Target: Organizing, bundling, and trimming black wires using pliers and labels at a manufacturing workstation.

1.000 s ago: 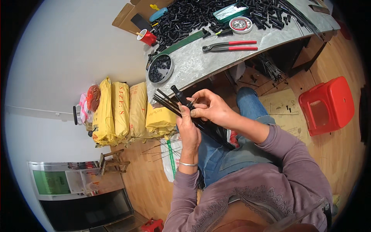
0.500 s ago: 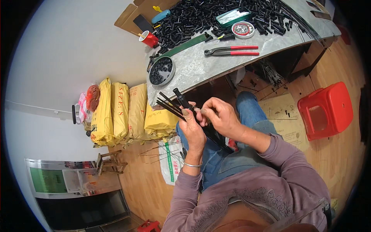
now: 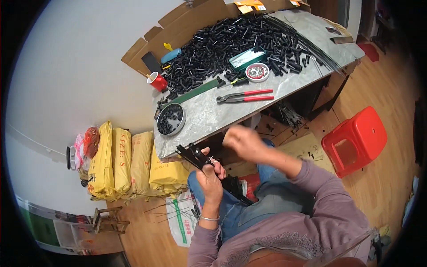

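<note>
My left hand (image 3: pixel 211 183) is closed round a bundle of thin black rods with a black tube-shaped part (image 3: pixel 198 154), held upright-tilted above my left thigh. Its lower end runs down over my lap. A small pale strand or wire shows at the fingers, too fine to make out. My right hand (image 3: pixel 243 141) is raised apart from the bundle, to its right and below the table edge. Motion smears its fingers, so what they hold, if anything, cannot be seen.
On the grey table (image 3: pixel 200 113) lie red-handled pincers (image 3: pixel 244 96), a round tin of small black rings (image 3: pixel 171 119), a dish of small metal bits (image 3: pixel 257 72), a teal tray (image 3: pixel 247 58) and a heap of black tubes (image 3: pixel 231 40). A red stool (image 3: pixel 369 129) stands right; yellow sacks (image 3: pixel 122 155) left.
My right hand has left the bundle and moved up and away. The left hand still grips the bundle, now tilted differently. The view has shifted, showing more of the table's far side.
</note>
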The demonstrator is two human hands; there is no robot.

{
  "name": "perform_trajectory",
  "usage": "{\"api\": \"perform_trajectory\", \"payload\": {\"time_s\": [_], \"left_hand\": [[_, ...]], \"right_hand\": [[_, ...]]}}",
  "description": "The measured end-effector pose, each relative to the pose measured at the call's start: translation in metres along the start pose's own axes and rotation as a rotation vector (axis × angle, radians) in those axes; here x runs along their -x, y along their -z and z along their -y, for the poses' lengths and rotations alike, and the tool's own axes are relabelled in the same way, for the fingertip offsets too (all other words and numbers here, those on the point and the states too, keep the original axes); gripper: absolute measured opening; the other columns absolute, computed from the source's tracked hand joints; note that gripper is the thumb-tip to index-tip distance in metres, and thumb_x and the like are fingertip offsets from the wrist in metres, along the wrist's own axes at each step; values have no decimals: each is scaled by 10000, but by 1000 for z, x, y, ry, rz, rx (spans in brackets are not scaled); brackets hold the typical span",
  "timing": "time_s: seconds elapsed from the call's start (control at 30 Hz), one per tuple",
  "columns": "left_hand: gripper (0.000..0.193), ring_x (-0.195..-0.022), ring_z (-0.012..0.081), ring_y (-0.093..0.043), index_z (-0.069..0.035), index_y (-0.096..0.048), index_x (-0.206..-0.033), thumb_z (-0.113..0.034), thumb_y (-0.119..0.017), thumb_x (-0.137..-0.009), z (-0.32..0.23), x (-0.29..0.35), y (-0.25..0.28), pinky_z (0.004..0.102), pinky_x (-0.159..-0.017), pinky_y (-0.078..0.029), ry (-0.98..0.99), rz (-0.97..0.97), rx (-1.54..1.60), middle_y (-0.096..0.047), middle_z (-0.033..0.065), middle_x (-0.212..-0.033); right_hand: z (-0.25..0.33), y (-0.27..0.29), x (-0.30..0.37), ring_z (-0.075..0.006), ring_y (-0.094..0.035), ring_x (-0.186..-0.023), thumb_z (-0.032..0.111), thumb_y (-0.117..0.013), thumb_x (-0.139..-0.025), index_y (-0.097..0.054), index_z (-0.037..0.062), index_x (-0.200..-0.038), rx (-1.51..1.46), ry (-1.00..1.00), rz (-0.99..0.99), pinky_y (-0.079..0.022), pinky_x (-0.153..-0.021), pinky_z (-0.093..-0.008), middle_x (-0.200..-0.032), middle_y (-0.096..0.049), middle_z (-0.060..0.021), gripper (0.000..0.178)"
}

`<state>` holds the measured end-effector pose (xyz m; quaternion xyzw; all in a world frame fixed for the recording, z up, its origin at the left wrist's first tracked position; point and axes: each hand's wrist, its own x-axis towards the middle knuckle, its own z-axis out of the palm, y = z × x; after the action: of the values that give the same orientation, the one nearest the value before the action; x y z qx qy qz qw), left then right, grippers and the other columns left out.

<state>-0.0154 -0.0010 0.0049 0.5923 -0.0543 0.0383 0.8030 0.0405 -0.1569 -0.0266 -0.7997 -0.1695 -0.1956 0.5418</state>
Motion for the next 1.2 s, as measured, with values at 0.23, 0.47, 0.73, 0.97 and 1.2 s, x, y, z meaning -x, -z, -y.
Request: {"api": "perform_trajectory", "payload": {"time_s": [0.23,0.47,0.73,0.97,1.2], "left_hand": [[447,-504,139,-466,-21,-470,-1016,-460,-504,-936,2,-2,4,286,-492,-426,74,126,40,-417,20,-629],[426,-456,90,-393,-28,-467,-972,-454,-481,-958,6,-7,13,241,-429,-352,134,5,31,-377,-7,-593],[484,-458,60,-334,-50,-476,-962,-533,-464,-933,5,-20,21,219,-415,-306,98,-63,2,-355,-24,-587],[480,-458,60,-354,-36,-472,-977,-515,-457,-941,9,-16,20,219,-411,-323,104,-67,-7,-369,-21,-595],[515,-457,78,-382,-43,-493,-953,-556,-461,-921,8,-13,20,230,-415,-327,98,-72,3,-407,-10,-600]], "right_hand": [[-79,78,-74,-298,-528,-912,274,-717,-710,-606,58,-780,907,121,-9,-405,-773,-428,-862,-577,-88,252],[-83,73,-86,-336,-544,-835,260,-675,-780,-557,25,-794,792,242,4,-446,-739,-416,-835,-557,-148,262],[0,53,2,-272,-538,-664,46,-676,-741,-441,42,-878,193,-4,192,-435,-603,-339,-751,-512,-114,272],[20,43,22,-309,-508,-861,-39,-692,-517,-475,70,-892,359,320,119,-381,-766,-385,-932,-520,-115,447],[22,46,18,-296,-550,-845,12,-737,-564,-508,74,-943,478,381,175,-412,-702,-383,-913,-548,-92,447]]}}
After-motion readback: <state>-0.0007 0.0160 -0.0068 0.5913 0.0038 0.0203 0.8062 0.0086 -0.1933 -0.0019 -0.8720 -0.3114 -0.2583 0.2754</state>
